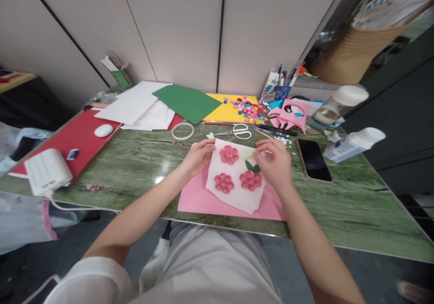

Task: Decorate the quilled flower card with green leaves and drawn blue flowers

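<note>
A white sheet (237,191) lies on a pink paper sheet (200,200) on the green marbled table (135,164). Three pink rolled-paper flowers are on it, one at the top (228,154) and two lower (224,182) (250,180). A dark green paper leaf (251,166) sits by the right flower. My left hand (198,157) pinches the sheet's upper left corner. My right hand (276,161) has its fingers closed on a pale green paper leaf (247,152) next to the top flower.
Scissors (237,131), a tape ring (182,131), a black phone (313,159), white bottles (352,144), green (186,103), yellow and white papers, a heap of coloured paper rolls (249,109), a white mouse (103,130) on a red mat, and a white box (47,170) surround the work.
</note>
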Demonstrator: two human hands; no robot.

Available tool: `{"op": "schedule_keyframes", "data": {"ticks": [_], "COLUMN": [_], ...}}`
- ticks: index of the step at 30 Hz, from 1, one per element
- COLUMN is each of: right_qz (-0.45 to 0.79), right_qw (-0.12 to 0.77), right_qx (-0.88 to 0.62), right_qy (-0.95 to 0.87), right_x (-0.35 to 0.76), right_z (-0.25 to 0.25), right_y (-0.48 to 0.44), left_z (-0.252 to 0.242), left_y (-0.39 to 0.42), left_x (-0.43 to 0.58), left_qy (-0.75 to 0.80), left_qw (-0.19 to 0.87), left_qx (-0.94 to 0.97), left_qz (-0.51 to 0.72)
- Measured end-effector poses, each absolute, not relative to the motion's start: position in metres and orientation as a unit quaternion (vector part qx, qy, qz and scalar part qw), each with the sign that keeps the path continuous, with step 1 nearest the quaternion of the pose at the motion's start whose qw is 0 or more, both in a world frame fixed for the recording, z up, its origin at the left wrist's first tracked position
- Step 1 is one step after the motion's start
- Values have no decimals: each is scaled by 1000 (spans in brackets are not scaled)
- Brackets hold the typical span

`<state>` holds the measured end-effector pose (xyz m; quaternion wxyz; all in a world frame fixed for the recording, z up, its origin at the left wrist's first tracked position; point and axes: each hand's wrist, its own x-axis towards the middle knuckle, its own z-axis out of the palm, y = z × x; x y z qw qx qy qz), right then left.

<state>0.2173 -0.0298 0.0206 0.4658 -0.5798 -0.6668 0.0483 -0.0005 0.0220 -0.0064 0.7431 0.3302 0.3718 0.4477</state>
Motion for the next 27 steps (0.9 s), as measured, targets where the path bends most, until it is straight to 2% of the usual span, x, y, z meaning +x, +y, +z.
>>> {"op": "schedule_keyframes", "data": {"ticks": [27], "right_qz": [-2], "right_qw": [439], "right_qx": [-619], "right_qy": [-651], "right_x": [211], "right_z": [20], "right_y": [-33], "left_z": [-9], "left_y": [22], "left_x": [0], "left_qy": [363], "left_qw": [742], "left_qx": [336], "left_qz": [453]}}
